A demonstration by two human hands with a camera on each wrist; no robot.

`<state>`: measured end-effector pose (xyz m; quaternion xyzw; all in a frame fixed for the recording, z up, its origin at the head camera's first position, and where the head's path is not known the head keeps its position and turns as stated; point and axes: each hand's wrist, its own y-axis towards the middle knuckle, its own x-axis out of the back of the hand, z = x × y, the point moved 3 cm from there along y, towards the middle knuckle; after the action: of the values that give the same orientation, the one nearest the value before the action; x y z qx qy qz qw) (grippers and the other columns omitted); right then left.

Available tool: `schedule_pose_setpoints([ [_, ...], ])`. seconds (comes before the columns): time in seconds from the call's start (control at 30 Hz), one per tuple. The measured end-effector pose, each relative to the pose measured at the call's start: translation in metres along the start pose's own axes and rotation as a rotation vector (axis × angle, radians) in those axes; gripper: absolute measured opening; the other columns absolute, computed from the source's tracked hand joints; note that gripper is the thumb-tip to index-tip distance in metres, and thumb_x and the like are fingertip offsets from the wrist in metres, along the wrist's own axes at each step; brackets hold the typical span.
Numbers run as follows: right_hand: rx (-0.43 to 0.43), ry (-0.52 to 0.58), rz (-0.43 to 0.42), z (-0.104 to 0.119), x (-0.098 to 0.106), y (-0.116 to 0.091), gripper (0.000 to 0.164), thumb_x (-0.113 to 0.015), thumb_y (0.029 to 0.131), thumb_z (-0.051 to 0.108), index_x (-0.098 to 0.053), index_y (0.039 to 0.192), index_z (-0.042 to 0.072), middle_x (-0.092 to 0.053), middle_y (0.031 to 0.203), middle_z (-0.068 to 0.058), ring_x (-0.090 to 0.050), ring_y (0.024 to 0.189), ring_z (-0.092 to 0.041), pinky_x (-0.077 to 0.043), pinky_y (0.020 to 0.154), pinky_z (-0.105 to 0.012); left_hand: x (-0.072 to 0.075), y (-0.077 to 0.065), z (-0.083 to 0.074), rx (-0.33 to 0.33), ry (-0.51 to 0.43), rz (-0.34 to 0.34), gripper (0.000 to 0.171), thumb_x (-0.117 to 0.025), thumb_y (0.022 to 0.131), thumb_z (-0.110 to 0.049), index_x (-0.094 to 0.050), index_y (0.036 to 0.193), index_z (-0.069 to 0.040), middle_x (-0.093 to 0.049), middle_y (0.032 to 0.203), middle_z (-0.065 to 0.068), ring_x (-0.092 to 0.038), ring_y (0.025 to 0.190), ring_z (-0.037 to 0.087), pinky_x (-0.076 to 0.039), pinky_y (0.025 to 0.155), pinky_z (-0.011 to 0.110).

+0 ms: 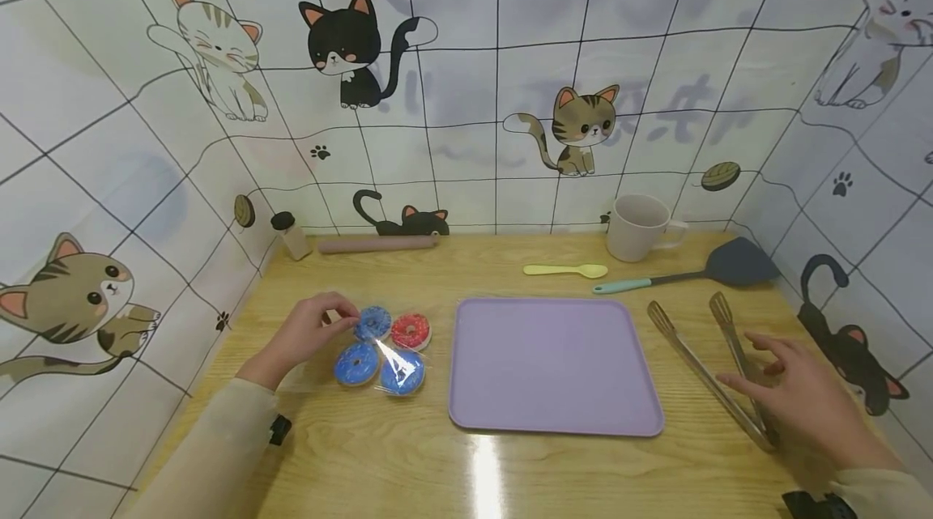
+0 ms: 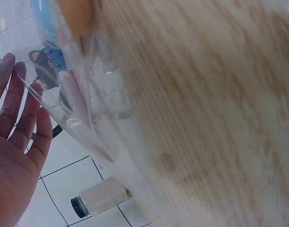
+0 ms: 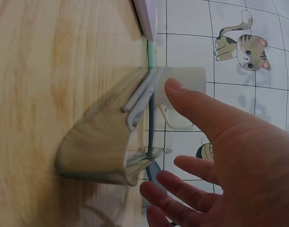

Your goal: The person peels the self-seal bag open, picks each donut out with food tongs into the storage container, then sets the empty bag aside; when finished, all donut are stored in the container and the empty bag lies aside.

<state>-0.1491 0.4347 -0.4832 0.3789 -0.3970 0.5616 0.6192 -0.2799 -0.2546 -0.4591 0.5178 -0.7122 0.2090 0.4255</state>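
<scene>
My left hand (image 1: 309, 333) pinches the edge of a clear plastic bag (image 1: 388, 347) between thumb and fingertips. Inside the bag lie a red-iced donut (image 1: 411, 330) and several blue-iced donuts (image 1: 356, 365). The left wrist view shows the transparent film (image 2: 95, 135) stretching away from the fingertips (image 2: 10, 59). On the other side, my right hand (image 1: 805, 402) hovers over metal tongs (image 1: 717, 393), its fingers spread and holding nothing. In the right wrist view the tongs (image 3: 95, 153) lie beside the thumb, with their arms apart.
Between the hands lies a lilac tray (image 1: 554, 365). Behind it are a yellow spoon (image 1: 561, 270), a dark spatula (image 1: 739, 262) and a pale mug (image 1: 636, 227). A rolling pin (image 1: 379, 244) and a black-capped shaker (image 1: 294, 237) stand at the back left, near the wall covering.
</scene>
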Motion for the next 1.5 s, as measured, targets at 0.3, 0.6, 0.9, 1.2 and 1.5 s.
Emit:
schedule_pose_setpoints([
  [0.3, -0.056, 0.033, 0.081, -0.002, -0.011, 0.006, 0.111, -0.078, 0.085, 0.061, -0.033, 0.145, -0.021, -0.057, 0.121, -0.04, -0.066, 0.093, -0.044, -0.054, 0.068, -0.051, 0.0, 0.003, -0.001, -0.012, 0.017, -0.005, 0.004, -0.072, 0.099, -0.021, -0.075, 0.096, -0.019, -0.072, 0.099, -0.006, -0.064, 0.094, 0.015, -0.051, 0.079, 0.032],
  [0.6, -0.046, 0.033, 0.098, 0.0, -0.019, 0.004, 0.111, -0.078, 0.086, 0.06, -0.033, 0.144, -0.024, -0.054, 0.124, -0.045, -0.063, 0.102, -0.053, -0.053, 0.077, -0.06, -0.002, 0.0, 0.001, -0.003, 0.013, 0.011, 0.004, -0.074, 0.097, -0.018, -0.076, 0.095, -0.021, -0.071, 0.098, -0.007, -0.063, 0.094, 0.014, -0.05, 0.079, 0.032],
  [0.9, -0.043, 0.039, 0.035, 0.004, -0.017, 0.0, 0.096, -0.076, 0.09, 0.055, -0.043, 0.139, -0.02, -0.059, 0.12, -0.04, -0.064, 0.096, -0.048, -0.053, 0.07, -0.052, -0.002, -0.002, 0.002, 0.013, 0.01, 0.017, 0.005, -0.073, 0.097, -0.017, -0.076, 0.095, -0.02, -0.071, 0.099, -0.007, -0.063, 0.095, 0.015, -0.05, 0.08, 0.033],
  [1.2, -0.003, 0.072, -0.056, 0.015, -0.008, -0.005, 0.078, -0.073, 0.096, 0.044, -0.048, 0.141, -0.014, -0.057, 0.127, -0.037, -0.063, 0.093, -0.044, -0.048, 0.062, -0.041, -0.004, -0.002, 0.005, 0.022, 0.016, 0.022, 0.005, -0.072, 0.098, -0.019, -0.076, 0.095, -0.022, -0.071, 0.099, -0.007, -0.063, 0.095, 0.014, -0.05, 0.08, 0.033],
  [1.5, 0.191, 0.064, -0.143, 0.052, -0.006, -0.003, 0.063, -0.078, 0.093, 0.031, -0.056, 0.141, -0.004, -0.058, 0.129, -0.035, -0.057, 0.108, -0.053, -0.045, 0.08, -0.068, -0.003, -0.001, 0.008, 0.034, 0.003, 0.0, 0.008, -0.072, 0.099, -0.025, -0.075, 0.097, -0.018, -0.072, 0.099, -0.005, -0.063, 0.095, 0.014, -0.051, 0.08, 0.03],
])
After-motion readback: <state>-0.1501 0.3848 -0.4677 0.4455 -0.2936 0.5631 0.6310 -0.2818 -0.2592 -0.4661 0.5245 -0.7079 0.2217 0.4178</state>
